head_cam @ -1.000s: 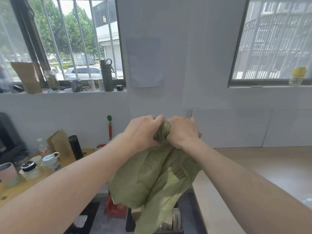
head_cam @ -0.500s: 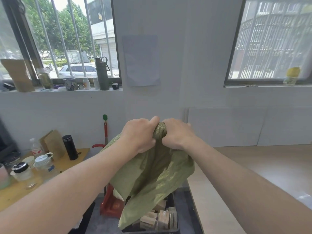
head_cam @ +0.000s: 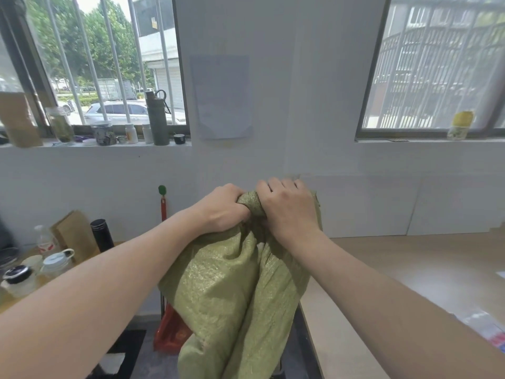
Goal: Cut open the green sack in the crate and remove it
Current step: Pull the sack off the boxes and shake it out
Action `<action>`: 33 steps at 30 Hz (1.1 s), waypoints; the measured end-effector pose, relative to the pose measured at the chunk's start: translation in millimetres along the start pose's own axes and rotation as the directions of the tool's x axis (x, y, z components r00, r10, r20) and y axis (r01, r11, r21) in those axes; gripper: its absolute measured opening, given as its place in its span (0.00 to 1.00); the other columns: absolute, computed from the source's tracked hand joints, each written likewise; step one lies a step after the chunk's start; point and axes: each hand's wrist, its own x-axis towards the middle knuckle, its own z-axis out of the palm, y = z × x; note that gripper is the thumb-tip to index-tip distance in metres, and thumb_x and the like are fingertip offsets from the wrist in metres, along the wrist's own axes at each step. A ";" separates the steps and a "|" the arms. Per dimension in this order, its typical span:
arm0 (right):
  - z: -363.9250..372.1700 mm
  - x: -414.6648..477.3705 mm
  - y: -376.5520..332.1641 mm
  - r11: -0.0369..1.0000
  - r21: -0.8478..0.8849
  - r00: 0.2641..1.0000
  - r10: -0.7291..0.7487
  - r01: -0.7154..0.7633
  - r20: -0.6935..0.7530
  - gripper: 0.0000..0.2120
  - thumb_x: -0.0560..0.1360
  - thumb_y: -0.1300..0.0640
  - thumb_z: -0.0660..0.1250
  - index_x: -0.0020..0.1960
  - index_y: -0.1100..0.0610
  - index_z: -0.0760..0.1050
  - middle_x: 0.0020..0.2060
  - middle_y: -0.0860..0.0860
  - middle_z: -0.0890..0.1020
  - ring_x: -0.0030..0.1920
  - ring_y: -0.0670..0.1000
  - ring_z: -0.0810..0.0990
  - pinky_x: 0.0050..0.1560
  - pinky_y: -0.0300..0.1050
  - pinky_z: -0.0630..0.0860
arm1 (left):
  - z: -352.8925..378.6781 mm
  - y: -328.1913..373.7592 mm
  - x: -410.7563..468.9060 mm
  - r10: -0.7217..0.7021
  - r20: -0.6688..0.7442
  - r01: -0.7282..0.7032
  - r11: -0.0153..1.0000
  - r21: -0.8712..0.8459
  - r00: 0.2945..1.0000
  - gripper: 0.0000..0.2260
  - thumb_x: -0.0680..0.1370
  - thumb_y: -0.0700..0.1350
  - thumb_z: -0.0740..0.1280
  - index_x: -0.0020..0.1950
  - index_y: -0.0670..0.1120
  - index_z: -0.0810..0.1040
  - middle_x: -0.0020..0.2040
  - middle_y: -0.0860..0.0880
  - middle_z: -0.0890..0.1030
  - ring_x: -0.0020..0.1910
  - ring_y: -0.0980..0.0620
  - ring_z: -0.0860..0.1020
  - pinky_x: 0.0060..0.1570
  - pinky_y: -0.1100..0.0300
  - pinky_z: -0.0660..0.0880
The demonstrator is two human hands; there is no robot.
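The green woven sack (head_cam: 232, 291) hangs limp in front of me, bunched at its top. My left hand (head_cam: 222, 210) and my right hand (head_cam: 288, 207) are both closed on that bunched top, side by side and touching, held up at chest height before the white wall. The sack's lower end drops out of view at the bottom edge. The crate is hidden behind the sack; only a dark strip (head_cam: 293, 351) shows beside it.
A light wooden tabletop (head_cam: 396, 274) runs along the right. A yellow table (head_cam: 16, 294) on the left carries bottles, jars and a black flask (head_cam: 101, 235). A red dustpan (head_cam: 170, 332) with a long handle leans by the wall.
The sack has turned and hangs fuller across the view, now covering the crate and the wooden blocks seen before. Both hands keep their hold on its top.
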 end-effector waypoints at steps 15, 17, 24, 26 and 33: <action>-19.0 18.9 -9.2 0.920 0.255 0.857 0.140 -0.298 0.496 0.07 0.73 0.63 0.66 0.46 0.54 0.70 0.43 0.54 0.77 0.52 0.60 0.82 0.41 0.48 0.69 | 20.7 -9.8 -23.8 0.273 -0.165 -0.089 0.725 0.683 0.948 0.23 0.72 0.46 0.75 0.59 0.45 0.66 0.39 0.49 0.70 0.38 0.44 0.72 0.34 0.52 0.70; -19.4 21.1 -11.8 0.897 0.270 0.797 0.134 -0.350 0.589 0.07 0.72 0.62 0.67 0.44 0.55 0.69 0.39 0.51 0.74 0.49 0.60 0.81 0.41 0.47 0.71 | 22.9 -10.5 -25.6 0.261 -0.185 -0.055 0.702 0.710 0.947 0.19 0.72 0.40 0.70 0.58 0.45 0.65 0.34 0.49 0.69 0.35 0.43 0.72 0.31 0.52 0.68; -17.6 15.4 -7.7 0.916 0.335 0.823 -0.007 -0.223 0.567 0.15 0.67 0.51 0.75 0.49 0.51 0.73 0.42 0.50 0.81 0.49 0.58 0.81 0.49 0.49 0.67 | 16.9 -10.4 -22.1 0.186 -0.116 -0.068 0.760 0.646 0.976 0.13 0.71 0.47 0.66 0.50 0.48 0.64 0.34 0.51 0.67 0.35 0.40 0.73 0.35 0.53 0.70; -12.6 10.3 -8.7 0.965 0.239 0.901 -0.006 -0.109 0.435 0.20 0.67 0.49 0.75 0.53 0.51 0.70 0.48 0.52 0.82 0.54 0.57 0.80 0.57 0.55 0.64 | 13.2 -8.4 -20.1 0.136 -0.115 -0.037 0.788 0.615 0.984 0.10 0.72 0.48 0.65 0.48 0.47 0.66 0.35 0.51 0.67 0.37 0.41 0.72 0.38 0.52 0.70; -8.4 -6.5 -17.7 0.999 0.035 0.996 0.034 -0.037 0.087 0.23 0.58 0.66 0.74 0.52 0.57 0.75 0.43 0.56 0.79 0.46 0.60 0.79 0.65 0.60 0.62 | -0.6 -0.6 -7.0 -0.044 -0.129 0.092 0.913 0.396 0.991 0.07 0.69 0.48 0.61 0.40 0.46 0.74 0.43 0.45 0.79 0.43 0.38 0.77 0.38 0.52 0.69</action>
